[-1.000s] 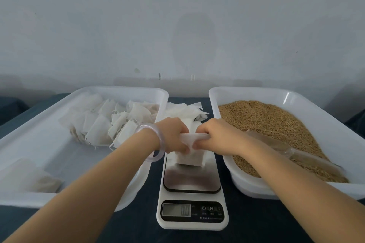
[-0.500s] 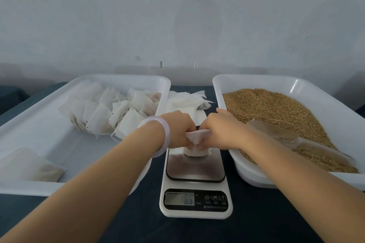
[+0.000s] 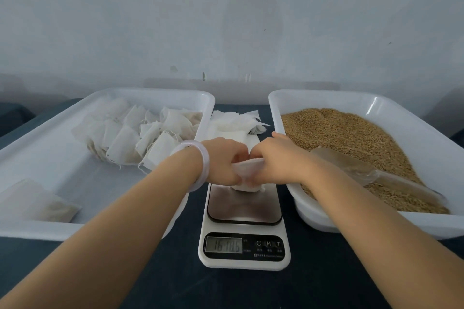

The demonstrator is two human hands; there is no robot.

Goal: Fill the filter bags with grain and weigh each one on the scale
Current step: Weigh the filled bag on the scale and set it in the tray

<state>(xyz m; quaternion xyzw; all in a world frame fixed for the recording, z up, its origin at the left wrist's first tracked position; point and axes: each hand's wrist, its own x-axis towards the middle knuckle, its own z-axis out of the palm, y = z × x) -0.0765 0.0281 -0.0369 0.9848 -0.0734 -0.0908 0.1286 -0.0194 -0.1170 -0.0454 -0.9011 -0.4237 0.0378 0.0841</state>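
Observation:
A white filter bag (image 3: 247, 173) stands on the far end of the steel platform of the white digital scale (image 3: 244, 211). My left hand (image 3: 224, 162) and my right hand (image 3: 275, 160) both pinch the bag's top edge from either side, so most of the bag is hidden. The scale's display (image 3: 224, 245) shows blurred digits. Brown grain (image 3: 351, 143) fills the white tray (image 3: 324, 100) on the right, with a clear scoop (image 3: 356, 170) lying in it. Behind the scale lies a stack of empty filter bags (image 3: 233, 121).
The white tray (image 3: 50, 178) on the left holds a pile of filled bags (image 3: 135, 138) at its far end and one flat bag (image 3: 37, 202) near its front corner. Dark blue cloth (image 3: 241, 288) covers the table. A pale wall stands close behind.
The bag has been lowered onto the scale platform and its top gathered tighter between both hands. The display has gone from near zero to a reading.

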